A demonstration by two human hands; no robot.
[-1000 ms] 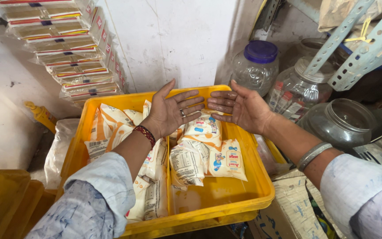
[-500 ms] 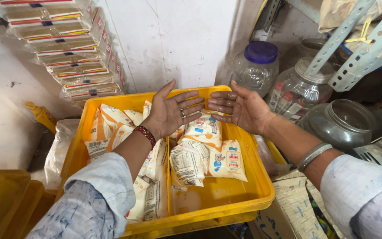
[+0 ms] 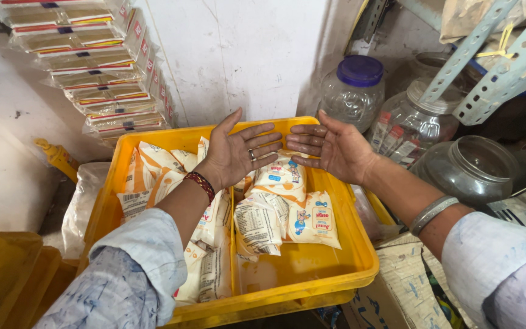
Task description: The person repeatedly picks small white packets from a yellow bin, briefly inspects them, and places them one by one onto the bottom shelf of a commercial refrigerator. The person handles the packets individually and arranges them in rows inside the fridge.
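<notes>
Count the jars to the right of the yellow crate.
3, maybe a fourth half hidden behind: blue-lidded jar by the wall, clear jar holding packets beside it, dark lidless jar nearest the right arm.

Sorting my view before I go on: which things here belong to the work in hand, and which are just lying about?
In hand:
left hand, open, palm up
right hand, open, palm up
yellow crate
pouches in it

Lying about:
blue-lidded jar
lidless jar
stacked packets
metal shelf frame
</notes>
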